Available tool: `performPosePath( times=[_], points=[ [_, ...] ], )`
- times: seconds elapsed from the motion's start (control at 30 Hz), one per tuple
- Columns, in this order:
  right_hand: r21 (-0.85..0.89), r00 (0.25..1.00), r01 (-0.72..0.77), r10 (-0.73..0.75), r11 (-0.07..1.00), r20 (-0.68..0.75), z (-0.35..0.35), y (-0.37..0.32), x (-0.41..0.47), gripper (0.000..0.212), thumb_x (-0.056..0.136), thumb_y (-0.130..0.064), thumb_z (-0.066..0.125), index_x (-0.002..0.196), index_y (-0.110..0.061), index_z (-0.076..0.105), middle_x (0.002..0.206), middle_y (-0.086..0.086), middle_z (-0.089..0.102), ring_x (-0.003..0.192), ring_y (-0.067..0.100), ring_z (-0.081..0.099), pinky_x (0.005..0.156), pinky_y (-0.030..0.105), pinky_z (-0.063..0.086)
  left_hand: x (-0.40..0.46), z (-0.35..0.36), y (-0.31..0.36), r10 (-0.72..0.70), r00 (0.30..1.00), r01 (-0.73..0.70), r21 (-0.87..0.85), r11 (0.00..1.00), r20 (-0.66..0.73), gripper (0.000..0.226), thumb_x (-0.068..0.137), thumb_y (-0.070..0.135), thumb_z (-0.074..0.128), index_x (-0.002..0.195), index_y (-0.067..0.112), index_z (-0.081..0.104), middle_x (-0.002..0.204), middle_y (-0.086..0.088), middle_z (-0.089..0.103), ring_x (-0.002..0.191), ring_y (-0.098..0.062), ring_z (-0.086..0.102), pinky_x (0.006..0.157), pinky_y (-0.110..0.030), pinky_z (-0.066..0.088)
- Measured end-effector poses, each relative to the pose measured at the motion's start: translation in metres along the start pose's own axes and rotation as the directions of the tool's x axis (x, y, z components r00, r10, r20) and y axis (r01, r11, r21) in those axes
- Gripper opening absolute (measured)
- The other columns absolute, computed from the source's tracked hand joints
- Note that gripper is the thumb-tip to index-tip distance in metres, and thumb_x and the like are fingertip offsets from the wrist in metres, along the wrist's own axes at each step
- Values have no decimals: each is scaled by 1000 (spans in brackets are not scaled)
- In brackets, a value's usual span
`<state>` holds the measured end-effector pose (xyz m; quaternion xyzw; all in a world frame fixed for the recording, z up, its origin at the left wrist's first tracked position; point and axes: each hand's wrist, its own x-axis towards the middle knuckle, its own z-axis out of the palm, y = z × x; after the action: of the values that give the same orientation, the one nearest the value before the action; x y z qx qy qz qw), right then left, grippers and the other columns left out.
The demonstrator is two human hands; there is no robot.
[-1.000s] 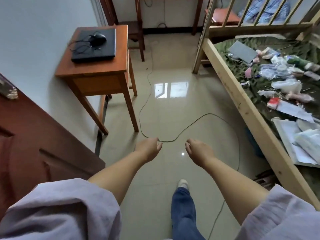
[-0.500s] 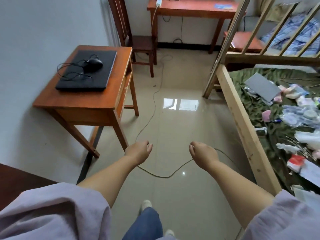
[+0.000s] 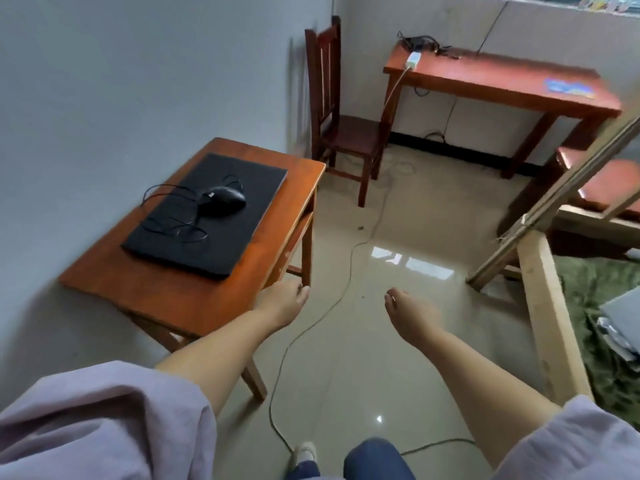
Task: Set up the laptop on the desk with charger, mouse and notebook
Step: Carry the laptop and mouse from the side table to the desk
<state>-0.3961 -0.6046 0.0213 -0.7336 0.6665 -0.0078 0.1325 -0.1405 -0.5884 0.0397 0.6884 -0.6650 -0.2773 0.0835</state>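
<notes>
On the small table against the left wall lies a closed black laptop, flat and roughly centred on the top. A black mouse sits on the laptop lid, its thin cord looped loosely over the lid beside it. Neither a charger nor a notebook can be identified with certainty; a white plug rests on the longer table at the far wall, and whether it belongs to the laptop cannot be told. A cable trails across the tiled floor between the two hands. The left hand is loosely curled and empty, just beside the near right corner of the small table, apparently not touching it. The right hand is also loosely curled and empty, held over the floor, well apart from the laptop. Judgement: the task is at its opening step, the approach to the laptop; nothing is yet set up. The next move likely calls for reaching over the small table and securing the mouse and its cord before lifting the laptop, since a loose mouse could slide off the lid. The floor cable lies in the walking path and poses a trip or snag risk.
</notes>
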Motion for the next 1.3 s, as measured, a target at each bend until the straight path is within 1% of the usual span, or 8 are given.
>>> performPosePath(
  times=[0.27,0.5,0.67,0.77,0.87,1.0,1.1,1.3],
  points=[
    [-80,930,364,-357,928,82,-25,-49,198,33,98,-33,27,96,-16,55,83,1,61,67,23,52,50,26,33,80,-44,-46,-385,896,376,-81,923,-223,42,98,39,31,68,15,47,71,-1,54,70,-26,56,60,-32,40],
    [-62,750,654,-635,754,184,-40,-135,318,33,98,-32,27,81,-13,47,78,5,58,73,28,57,57,32,39,85,-54,-77,-733,598,680,-278,678,-324,47,99,35,32,63,9,46,60,-4,53,65,-28,55,57,-31,37],
    [-76,632,771,-747,632,205,-39,-194,380,32,98,-30,25,79,-15,46,72,3,54,64,26,54,46,29,31,83,-62,-111,-875,347,781,-414,468,-337,48,99,36,31,79,3,62,80,-12,67,75,-32,62,61,-34,45],
    [-78,592,804,-778,590,212,-32,-229,414,32,98,-28,26,79,-14,47,74,4,56,64,27,54,48,30,36,91,-71,-138,-906,247,796,-461,393,-345,47,99,33,31,70,5,55,74,-10,62,75,-34,61,59,-34,42],
    [-107,596,803,-778,587,200,-22,-263,443,32,97,-27,27,83,-14,52,85,7,57,74,28,56,57,34,44,105,-83,-162,-917,157,809,-485,332,-366,43,99,30,31,61,13,42,76,-11,57,77,-34,59,57,-33,36],
    [-124,603,796,-762,592,237,-11,-299,475,32,97,-28,28,114,-12,51,115,11,52,106,30,50,75,39,44,114,-93,-182,-929,-14,789,-574,217,-370,26,96,30,42,96,7,54,105,-14,53,99,-34,53,71,-42,46],
    [-24,656,729,-688,684,309,0,-319,487,35,97,-30,30,123,-10,43,122,15,49,108,36,51,77,41,44,117,-97,-194,-967,-171,715,-699,12,-191,37,96,32,43,118,3,49,123,-20,50,115,-39,49,89,-48,44],
    [33,769,570,-548,821,330,20,-339,496,44,98,-35,25,119,-3,47,124,19,51,106,38,51,78,40,39,137,-100,-198,-961,-278,681,-708,-187,-13,49,98,37,32,128,0,42,128,-23,52,114,-41,51,88,-48,46]
  ],
)
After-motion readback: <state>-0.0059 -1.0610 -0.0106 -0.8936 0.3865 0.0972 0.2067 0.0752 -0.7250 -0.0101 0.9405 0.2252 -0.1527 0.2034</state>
